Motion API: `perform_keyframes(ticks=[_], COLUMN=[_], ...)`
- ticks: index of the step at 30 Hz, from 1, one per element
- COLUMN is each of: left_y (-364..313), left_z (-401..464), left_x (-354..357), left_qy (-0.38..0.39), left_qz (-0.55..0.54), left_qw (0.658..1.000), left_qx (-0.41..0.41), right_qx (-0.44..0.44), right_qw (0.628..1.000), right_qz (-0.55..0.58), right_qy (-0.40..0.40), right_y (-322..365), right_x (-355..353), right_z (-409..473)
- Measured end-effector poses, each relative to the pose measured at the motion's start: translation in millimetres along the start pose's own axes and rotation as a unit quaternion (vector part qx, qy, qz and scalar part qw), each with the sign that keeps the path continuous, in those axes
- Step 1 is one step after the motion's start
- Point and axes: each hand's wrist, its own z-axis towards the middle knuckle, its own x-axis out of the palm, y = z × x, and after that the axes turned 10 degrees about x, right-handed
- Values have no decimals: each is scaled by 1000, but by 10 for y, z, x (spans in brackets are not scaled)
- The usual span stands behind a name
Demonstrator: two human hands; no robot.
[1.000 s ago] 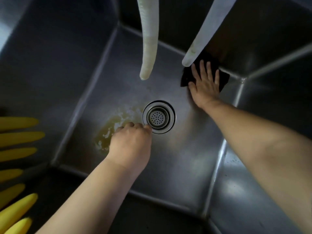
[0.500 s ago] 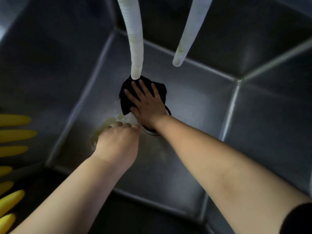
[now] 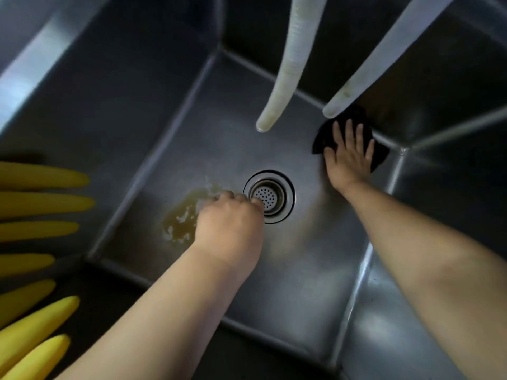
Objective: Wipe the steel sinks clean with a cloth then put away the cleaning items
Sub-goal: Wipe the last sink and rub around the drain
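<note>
Sink [image 3: 315,270] corner, cloth [image 3: 380,157] (half-hidden)

1 sink [image 3: 301,270], 1 drain [image 3: 270,196], 2 hoses [image 3: 290,64], 1 cloth [image 3: 380,157], 2 hands [image 3: 230,226].

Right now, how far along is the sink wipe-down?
Partly done. The sink floor near the front looks clean. In hand: the right hand presses a black cloth flat into the far right corner. The left hand rests fisted beside the drain strainer. Left: the brownish puddle beside the left hand is unwiped, and the yellow rubber gloves on the left are not yet put away.
</note>
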Motion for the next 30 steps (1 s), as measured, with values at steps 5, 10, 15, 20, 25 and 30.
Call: perform_keyframes(ticks=[5,10,15,20,25,30], left_y=[24,45,44,62,86,64], left_z=[8,19,2,-9,-17,13], left_x=[-54,-49,-64,-80,-65,-76], left_qy=[9,14,24,18,35,51], left_qz=[-8,-14,-18,-15,-18,-11], left_qw=[1000,1000,1000,1000,999,998], left_qx=[-2,3,7,-7,-28,-24], right_qx=[12,-21,-64,-277,-508,-440], right_qw=[1000,1000,998,960,858,896], right_qz=[29,7,9,-11,-69,-68], right_qy=[-3,-19,-28,-31,-30,-11], right_y=[459,797,1002,1475,1422,1260], right_x=[-44,-41,-86,-125,-94,-229], right_z=[4,121,87,-121,-126,377])
